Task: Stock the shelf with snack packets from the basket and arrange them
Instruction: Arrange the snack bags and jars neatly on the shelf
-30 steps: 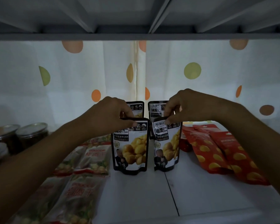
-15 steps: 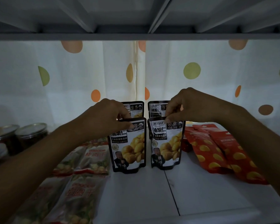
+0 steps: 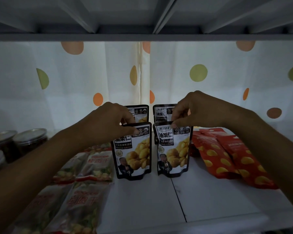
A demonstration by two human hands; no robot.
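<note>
Two black chestnut packets stand upright side by side on the white shelf (image 3: 210, 205). My left hand (image 3: 107, 122) pinches the top edge of the left packet (image 3: 134, 157). My right hand (image 3: 194, 110) pinches the top edge of the right packet (image 3: 173, 152). Behind them stand two more of the same packets, the rear left packet (image 3: 140, 112) and the rear right packet (image 3: 161, 112), mostly hidden by the front pair and my hands. The basket is not in view.
Red packets (image 3: 227, 156) with yellow spots lie flat on the right. Clear packets (image 3: 85, 168) with red lettering lie in rows on the left. Lidded jars (image 3: 29, 141) stand at the far left. A dotted curtain (image 3: 198, 73) backs the shelf, and the upper shelf's underside (image 3: 142, 36) hangs overhead.
Both front packets have been shifted slightly back and to the left, closer to the rear pair, and stand straighter. My hands keep their pinch on the top edges.
</note>
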